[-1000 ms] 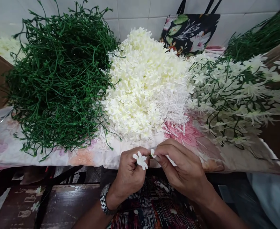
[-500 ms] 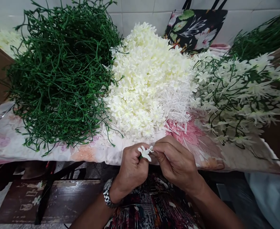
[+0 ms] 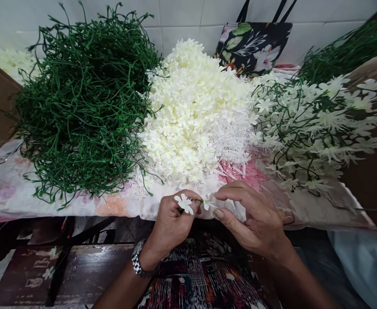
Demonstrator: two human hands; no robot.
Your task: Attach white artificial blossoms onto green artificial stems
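Observation:
My left hand (image 3: 173,223) is closed around a green artificial stem, most of it hidden by the fingers. A white artificial flower (image 3: 184,204) shows above its thumb. From the same fist a second stem tip sticks out to the right, bearing a small white flower part (image 3: 206,203) with thin stamens. Just right of that tip is my right hand (image 3: 252,219), its thumb and forefinger parted with nothing visible between them. Behind both hands lie a pile of loose white petals (image 3: 188,116) and a heap of white stamens (image 3: 231,137).
A tall tangle of green plastic stems (image 3: 82,107) stands at the left. Assembled white flowers (image 3: 310,128) spread at the right by a brown box (image 3: 368,184). A floral bag (image 3: 254,47) leans on the tiled wall. Floral cloth (image 3: 111,208) covers the table; a wooden bench (image 3: 98,266) is below.
My right thumb and forefinger have opened and drawn back to the right from the stem tip. My left hand has shifted slightly left, and its white flower now faces up more.

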